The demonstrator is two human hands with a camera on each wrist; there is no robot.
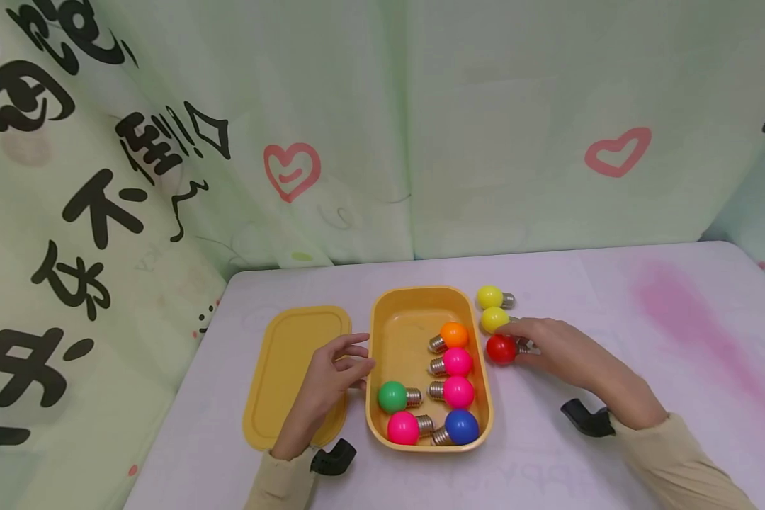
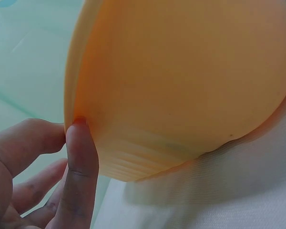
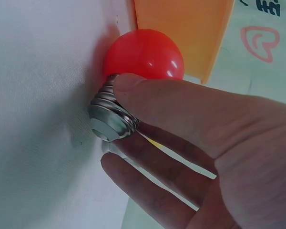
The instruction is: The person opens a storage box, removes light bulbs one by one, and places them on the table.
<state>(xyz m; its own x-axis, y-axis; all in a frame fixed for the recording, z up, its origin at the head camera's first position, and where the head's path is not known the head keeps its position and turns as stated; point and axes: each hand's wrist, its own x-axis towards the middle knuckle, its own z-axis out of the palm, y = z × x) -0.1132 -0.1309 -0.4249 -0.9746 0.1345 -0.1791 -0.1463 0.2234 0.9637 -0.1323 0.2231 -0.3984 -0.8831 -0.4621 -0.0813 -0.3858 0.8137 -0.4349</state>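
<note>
In the head view a yellow plastic box (image 1: 389, 312) holds several round coloured light bulbs with metal screw bases, such as a green bulb (image 1: 392, 397) and a blue bulb (image 1: 462, 427). At the box's left side, my left hand (image 1: 331, 372) pinches the rim between thumb and finger; the left wrist view shows the thumb against the outer wall (image 2: 181, 86). My right hand (image 1: 554, 347) pinches a red bulb (image 1: 501, 349) by its screw base (image 3: 112, 109), just right of the box. Two yellow bulbs (image 1: 489, 297) lie on the table behind the red one.
A yellow lid (image 1: 274, 375) lies flat left of the box, partly under my left forearm. The table (image 1: 612, 283) has a pale cloth with a pink stain at right. Printed curtains (image 1: 484, 142) hang behind and to the left. Black straps (image 1: 333, 457) sit at both wrists.
</note>
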